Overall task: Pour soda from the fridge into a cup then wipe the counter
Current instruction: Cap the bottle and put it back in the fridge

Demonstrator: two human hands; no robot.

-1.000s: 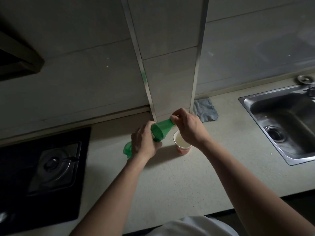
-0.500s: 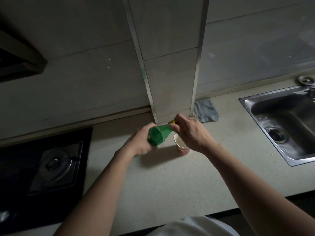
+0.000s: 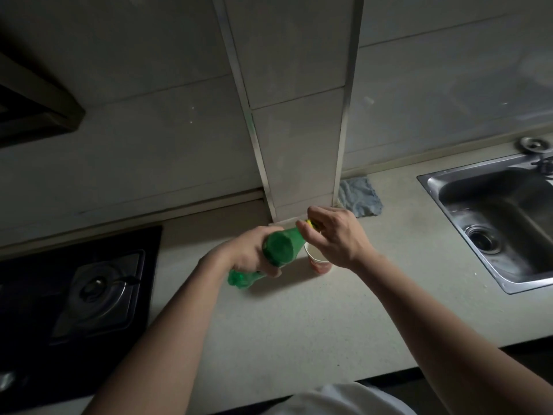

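Note:
A green plastic soda bottle [image 3: 279, 248] lies tilted above the pale counter [image 3: 284, 324], its neck pointing right toward the wall. My left hand [image 3: 248, 253] grips its body. My right hand [image 3: 336, 235] pinches the yellow cap [image 3: 309, 224] at the bottle's mouth. A paper cup [image 3: 320, 265] with a red lower band stands on the counter just below my right hand, partly hidden by it. A blue-grey cloth [image 3: 359, 196] lies flat by the wall, behind my right hand.
A black gas hob [image 3: 74, 292] fills the counter's left side. A steel sink [image 3: 502, 217] is sunk in at the right. A tiled pillar [image 3: 296, 115] juts from the wall right behind the cup. A range hood [image 3: 33, 109] hangs upper left.
The bottle's base has come back into sight below my left hand, and the yellow cap now shows between my right fingers. Both hands stay in nearly the same place over the cup.

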